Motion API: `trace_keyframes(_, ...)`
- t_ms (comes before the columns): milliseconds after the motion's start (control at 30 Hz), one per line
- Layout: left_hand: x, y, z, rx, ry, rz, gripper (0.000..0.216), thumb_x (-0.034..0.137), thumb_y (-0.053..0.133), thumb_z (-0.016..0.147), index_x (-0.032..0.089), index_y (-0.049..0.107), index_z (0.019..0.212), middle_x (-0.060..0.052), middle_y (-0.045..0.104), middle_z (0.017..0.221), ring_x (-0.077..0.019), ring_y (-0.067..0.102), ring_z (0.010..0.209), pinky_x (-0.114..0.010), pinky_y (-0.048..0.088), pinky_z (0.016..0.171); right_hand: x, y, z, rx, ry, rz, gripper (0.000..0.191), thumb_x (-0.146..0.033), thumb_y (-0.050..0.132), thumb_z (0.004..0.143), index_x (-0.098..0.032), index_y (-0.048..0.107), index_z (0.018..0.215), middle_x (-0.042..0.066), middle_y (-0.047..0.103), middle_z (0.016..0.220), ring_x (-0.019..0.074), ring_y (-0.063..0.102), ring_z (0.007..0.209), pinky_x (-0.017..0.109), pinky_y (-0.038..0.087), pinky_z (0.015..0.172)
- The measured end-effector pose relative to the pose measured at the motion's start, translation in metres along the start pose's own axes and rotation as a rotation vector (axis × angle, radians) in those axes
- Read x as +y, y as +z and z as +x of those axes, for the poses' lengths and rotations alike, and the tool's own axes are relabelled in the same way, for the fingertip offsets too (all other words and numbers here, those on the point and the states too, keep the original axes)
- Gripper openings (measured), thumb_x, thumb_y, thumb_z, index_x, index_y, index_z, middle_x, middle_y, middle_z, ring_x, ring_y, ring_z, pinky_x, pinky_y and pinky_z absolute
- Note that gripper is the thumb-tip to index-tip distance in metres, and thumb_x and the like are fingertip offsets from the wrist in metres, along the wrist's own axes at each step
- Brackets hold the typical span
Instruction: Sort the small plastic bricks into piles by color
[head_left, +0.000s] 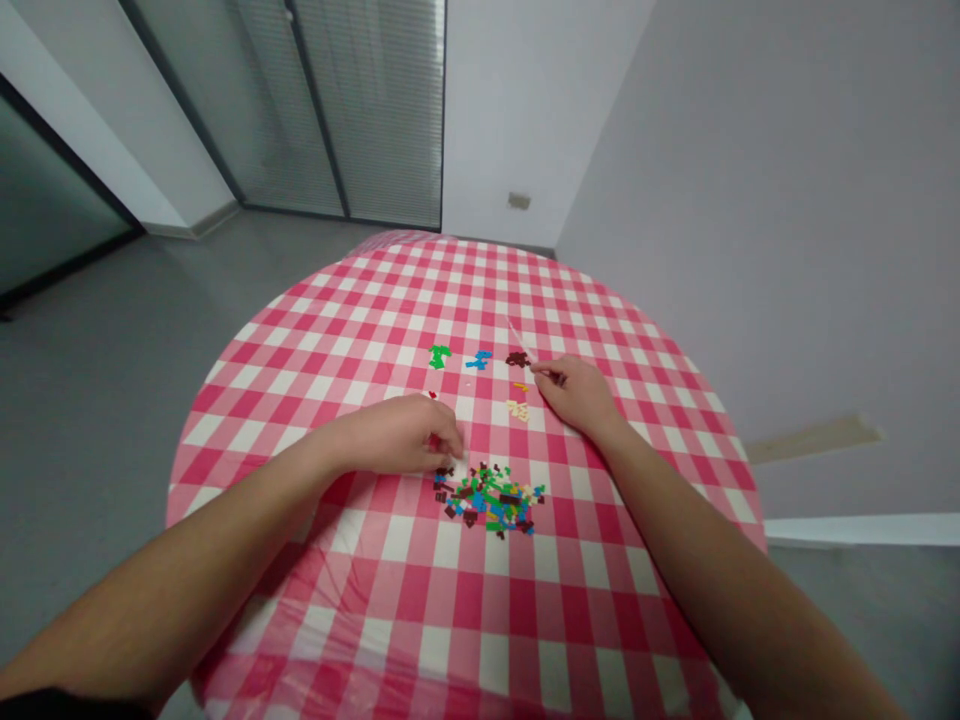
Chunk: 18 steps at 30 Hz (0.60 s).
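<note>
My left hand (409,433) is over the left edge of a mixed pile of small building bricks (491,500). Its fingers curl together beside some dark brown bricks, and whatever they pinch is hidden. Farther out, my right hand (576,392) has thumb and forefinger pinched just right of a small group of dark brown bricks (517,359); I cannot make out what is between them. Left of that group lie blue bricks (478,360) and green bricks (440,356). Nearer me are yellow bricks (521,387), cream bricks (517,410) and a red brick (432,395).
A red-and-white checked cloth (585,580) covers the round table, wrinkled at the near left. Beyond it stand a glass partition with blinds (382,110) and a plain wall on the right (787,200). Grey floor (90,400) shows at the left.
</note>
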<state>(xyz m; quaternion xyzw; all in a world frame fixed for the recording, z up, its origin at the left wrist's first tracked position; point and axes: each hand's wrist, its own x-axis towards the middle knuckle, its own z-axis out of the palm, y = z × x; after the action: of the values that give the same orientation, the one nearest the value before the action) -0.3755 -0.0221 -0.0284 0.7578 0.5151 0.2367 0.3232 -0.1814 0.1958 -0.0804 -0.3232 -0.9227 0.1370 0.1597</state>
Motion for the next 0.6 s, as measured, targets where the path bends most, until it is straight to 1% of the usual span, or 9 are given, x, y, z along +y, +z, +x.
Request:
trace_keyframes(100,-0.001,0.000,0.000,-0.063,0.028,0.004,0.021,0.007,0.058,0.077,0.022,0.073,0.076,-0.001,0.070,0.074,-0.0141,0.063,0.068,-0.023,0.045,0.062,0.001,0.003,0.000,0.046,0.015,0.055,0.028,-0.030,0.054,0.087,-0.021,0.076,0.104,0.008,0.074,0.097,0.0227,0.065,0.083,0.033,0.049,0.074)
trace_keyframes(233,-0.007,0.002,0.001,-0.106,0.044,0.025,0.023,0.006,0.056,0.078,0.022,0.073,0.078,-0.002,0.069,0.076,-0.0143,0.063,0.070,-0.023,0.046,0.064,0.004,0.005,0.001,0.059,0.018,0.082,0.028,-0.029,0.055,0.086,-0.020,0.076,0.101,0.007,0.075,0.096,0.0225,0.066,0.082,0.033,0.049,0.073)
trace_keyframes(433,-0.011,0.003,0.000,-0.073,0.012,-0.044,0.015,0.011,0.061,0.078,0.022,0.072,0.074,0.000,0.066,0.071,-0.0129,0.060,0.063,-0.023,0.045,0.061,0.004,0.005,0.000,0.051,0.026,0.079,0.028,-0.030,0.054,0.086,-0.020,0.077,0.101,0.007,0.075,0.095,0.0228,0.066,0.080,0.033,0.049,0.070)
trace_keyframes(533,-0.011,0.002,-0.001,-0.080,-0.013,-0.051,0.016,0.012,0.060,0.080,0.021,0.072,0.076,-0.001,0.069,0.074,-0.0134,0.063,0.066,-0.023,0.047,0.064,0.004,0.004,0.000,0.041,0.020,0.079,0.028,-0.030,0.054,0.086,-0.020,0.077,0.101,0.007,0.076,0.095,0.0229,0.067,0.081,0.032,0.049,0.070)
trace_keyframes(600,-0.011,0.002,-0.001,-0.090,0.002,-0.042,0.019,0.010,0.058,0.081,0.022,0.073,0.078,-0.002,0.071,0.077,-0.0137,0.063,0.068,-0.024,0.047,0.065,0.004,0.004,0.000,0.037,0.024,0.075,0.029,-0.031,0.054,0.086,-0.020,0.077,0.100,0.007,0.076,0.094,0.0229,0.067,0.080,0.032,0.048,0.068)
